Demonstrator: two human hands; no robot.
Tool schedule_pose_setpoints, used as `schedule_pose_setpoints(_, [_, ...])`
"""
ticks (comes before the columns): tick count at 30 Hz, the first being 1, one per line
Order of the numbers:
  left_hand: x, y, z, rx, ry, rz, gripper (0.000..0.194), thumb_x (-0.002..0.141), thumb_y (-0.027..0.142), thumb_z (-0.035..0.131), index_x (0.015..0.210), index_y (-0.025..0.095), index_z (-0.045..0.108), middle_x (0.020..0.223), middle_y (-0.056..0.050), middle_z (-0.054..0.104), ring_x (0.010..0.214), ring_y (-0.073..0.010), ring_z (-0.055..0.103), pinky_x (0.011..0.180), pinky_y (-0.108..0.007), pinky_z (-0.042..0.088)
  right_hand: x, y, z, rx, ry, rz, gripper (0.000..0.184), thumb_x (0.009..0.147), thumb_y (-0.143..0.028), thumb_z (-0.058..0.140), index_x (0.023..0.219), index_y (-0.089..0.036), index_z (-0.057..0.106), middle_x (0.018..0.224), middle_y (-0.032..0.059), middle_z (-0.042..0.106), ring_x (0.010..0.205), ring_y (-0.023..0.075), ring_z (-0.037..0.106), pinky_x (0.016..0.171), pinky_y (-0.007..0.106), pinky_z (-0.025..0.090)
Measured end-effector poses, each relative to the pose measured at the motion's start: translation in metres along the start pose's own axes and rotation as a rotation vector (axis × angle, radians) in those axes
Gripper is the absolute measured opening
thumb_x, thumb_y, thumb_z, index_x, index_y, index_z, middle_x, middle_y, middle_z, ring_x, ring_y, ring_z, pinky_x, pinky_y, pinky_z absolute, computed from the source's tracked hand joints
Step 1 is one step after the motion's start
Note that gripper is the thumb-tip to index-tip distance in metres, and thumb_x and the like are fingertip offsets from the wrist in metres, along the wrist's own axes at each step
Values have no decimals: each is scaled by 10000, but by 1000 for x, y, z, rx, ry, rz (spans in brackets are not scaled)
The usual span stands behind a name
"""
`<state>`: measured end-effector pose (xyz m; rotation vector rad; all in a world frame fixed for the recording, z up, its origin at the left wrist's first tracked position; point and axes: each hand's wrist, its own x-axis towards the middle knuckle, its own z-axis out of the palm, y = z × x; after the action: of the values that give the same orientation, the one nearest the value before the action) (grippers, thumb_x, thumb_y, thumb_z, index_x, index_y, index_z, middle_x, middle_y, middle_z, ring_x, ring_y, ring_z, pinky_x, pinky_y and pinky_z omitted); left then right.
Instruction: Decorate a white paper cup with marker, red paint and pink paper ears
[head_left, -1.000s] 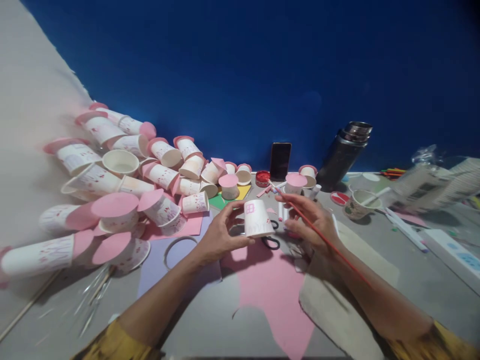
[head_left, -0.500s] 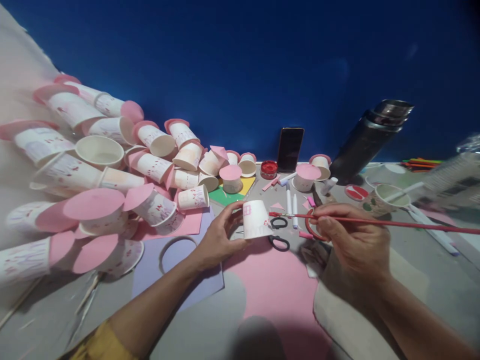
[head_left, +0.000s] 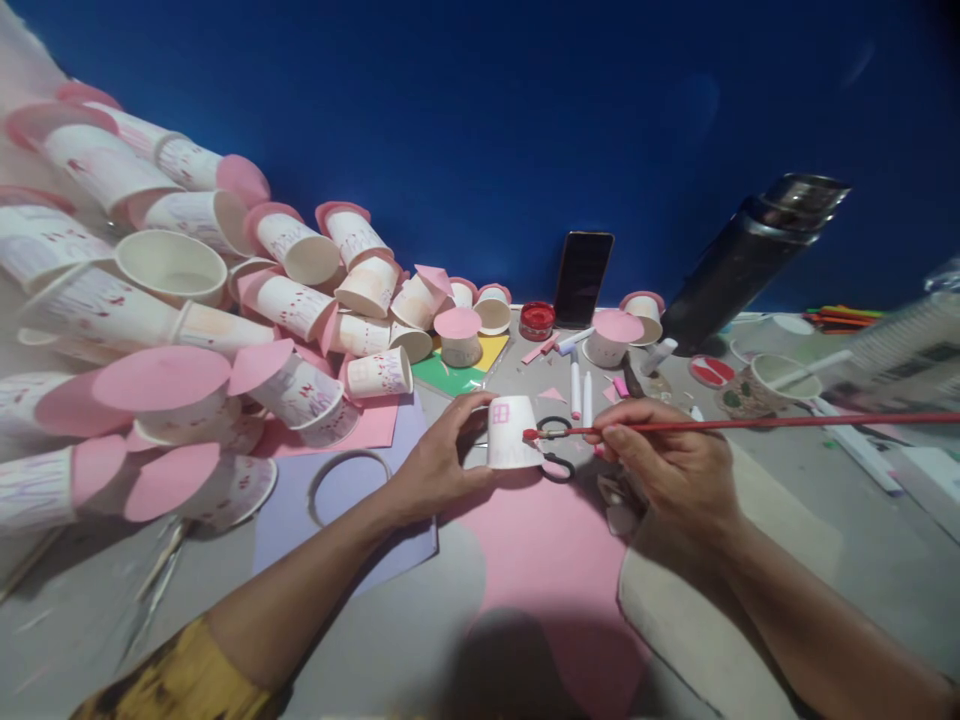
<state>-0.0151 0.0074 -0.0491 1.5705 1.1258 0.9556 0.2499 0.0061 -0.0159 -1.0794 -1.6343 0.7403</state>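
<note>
Blue wall [head_left: 450,120] standing behind; grey table [head_left: 352,645] spreading below it. Heap of pink-topped cups [head_left: 292,300] lying along your left. Pink sheet [head_left: 555,550] lying flat beneath your working space.

Your right hand [head_left: 675,465] is pinching the red brush [head_left: 720,424] narrowly, near its ferrule; the handle is running almost level, out past the right edge of view. Your left hand [head_left: 435,455] is holding the paper cup [head_left: 514,448] between thumb and fingers, from its left side. The cup is sitting mouth down, narrow end up, its long axis near upright, above the sheet's far part and just left of the scissors [head_left: 559,467].

Key relation: the cup is lying straight left of your right-hand grip, in line with the brush, so brush and cup are crossing nearly square. The red tip [head_left: 531,435] is overlapping the cup's right side, below and right of the pink window mark [head_left: 500,413]. Whether bristles are pressing, you cannot tell.

Against half a second ago: the tip is now reaching the cup's face, where it was hovering just off the right side.
</note>
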Motion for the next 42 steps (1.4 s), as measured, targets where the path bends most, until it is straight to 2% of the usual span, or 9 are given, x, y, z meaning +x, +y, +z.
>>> schedule_pose_setpoints(3, [0,0,1,-20,-9,2,781,723,259,895,1411,228,526,1472,-147,588,1360,-329,600,1182,-499,456,-1,-1,0,-54,-26,12,159,954,-336,697,866,-235,782,718,15,745,593,147,670,503,220,523])
schedule_pose_setpoints(6, [0,-1,2,-54,-8,-1,773,722,199,875,1410,214,524,1474,-158,590,1364,-334,599,1191,-517,449,-1,-2,0,-68,-42,6,180,950,-365,702,852,-239,785,707,19,738,601,158,670,518,236,532])
schedule_pose_setpoints(10, [0,-1,2,-87,-17,16,774,719,152,863,1413,221,527,1491,-151,590,1377,-332,590,1203,-524,442,0,-2,0,-31,-2,16,196,942,-381,714,836,-231,783,725,26,748,592,159,676,527,248,540])
schedule_pose_setpoints(14, [0,-1,1,-67,-23,7,776,721,156,860,1417,219,523,1492,-148,592,1373,-337,594,1205,-516,442,1,-2,0,-8,14,8,159,933,-340,725,835,-228,780,744,23,756,605,150,682,565,247,556])
schedule_pose_setpoints(18, [0,-1,1,-43,-8,8,772,713,158,853,1413,222,532,1478,-145,599,1357,-351,602,1201,-535,443,2,-5,2,-9,-27,-11,143,930,-298,707,821,-229,770,686,9,738,577,144,665,517,227,528])
schedule_pose_setpoints(26, [-1,-1,2,-32,-13,13,775,723,166,847,1423,200,515,1494,-166,571,1383,-344,578,1212,-535,433,2,-8,4,-7,-3,2,168,924,-340,714,815,-225,770,659,13,728,571,155,670,508,235,527])
schedule_pose_setpoints(31, [0,-3,1,-17,-11,37,751,728,153,830,1411,216,527,1469,-144,589,1363,-333,593,1206,-526,446,3,-7,7,2,-25,-32,185,925,-353,712,799,-229,768,704,23,754,603,159,685,569,255,564])
schedule_pose_setpoints(36, [0,-1,1,-28,-4,51,743,712,160,838,1391,227,546,1453,-130,601,1349,-335,599,1204,-539,451,1,-3,5,44,29,38,222,927,-411,723,817,-224,770,704,33,754,592,166,684,523,254,540])
schedule_pose_setpoints(42, [0,2,2,-8,5,26,767,707,187,856,1405,205,540,1467,-159,588,1364,-356,588,1205,-549,435,2,-4,8,12,-14,-27,170,914,-349,722,807,-228,773,717,23,756,611,156,677,583,255,563])
